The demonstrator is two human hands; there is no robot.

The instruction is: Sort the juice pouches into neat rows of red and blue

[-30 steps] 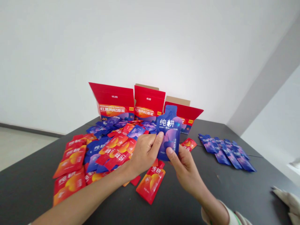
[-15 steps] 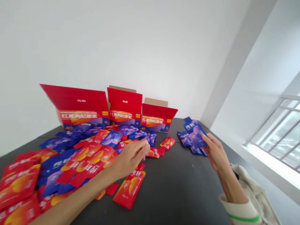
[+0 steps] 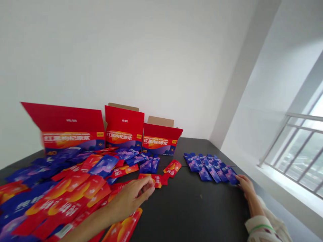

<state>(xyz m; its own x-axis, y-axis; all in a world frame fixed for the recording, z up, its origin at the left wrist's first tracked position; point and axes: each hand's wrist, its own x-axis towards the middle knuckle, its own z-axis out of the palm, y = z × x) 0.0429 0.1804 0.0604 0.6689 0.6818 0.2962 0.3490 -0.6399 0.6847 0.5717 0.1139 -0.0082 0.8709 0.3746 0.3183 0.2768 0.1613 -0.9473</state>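
My right hand (image 3: 245,185) is at the right side of the black table, its fingers closed on the edge of a blue pouch (image 3: 230,174) lying at the right end of a spread of blue pouches (image 3: 202,165). Over the left half, my left hand (image 3: 135,195) hovers with curled fingers; nothing shows in them. Beneath and beside it lies a big mixed heap of red pouches (image 3: 73,195) and blue pouches (image 3: 104,165). One red pouch (image 3: 124,227) is partly hidden under my left wrist.
Three open red boxes stand along the back: a left one (image 3: 73,122), a middle one (image 3: 124,121) and a right one (image 3: 161,134). Two red pouches (image 3: 172,168) lie near the middle. A window railing (image 3: 300,117) is at the right, by the wall.
My right hand has lowered the blue pouch from above the pile onto the table, further right. More blue pouches show there, spread out. The view has shifted; my left hand stays over the heap.
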